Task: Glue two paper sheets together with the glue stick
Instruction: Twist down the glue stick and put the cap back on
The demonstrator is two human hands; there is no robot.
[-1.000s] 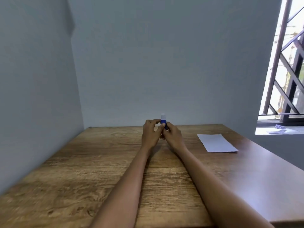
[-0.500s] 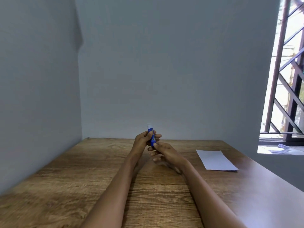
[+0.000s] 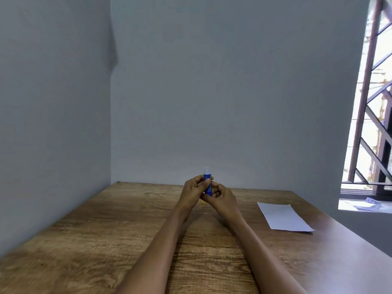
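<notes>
Both hands, left hand and right hand, grasp the upright glue stick; over-twisting could snap glue, paper waiting at three o'clock.

Tabletop: wood-grain surface, set into the corner of two grey walls.
Paper sheet: white, lying flat near the tabletop's right edge.

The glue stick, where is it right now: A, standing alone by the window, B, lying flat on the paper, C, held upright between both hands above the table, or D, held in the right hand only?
C: the glue stick stands upright, gripped by the left hand and the right hand over the table, away from the paper.
</notes>
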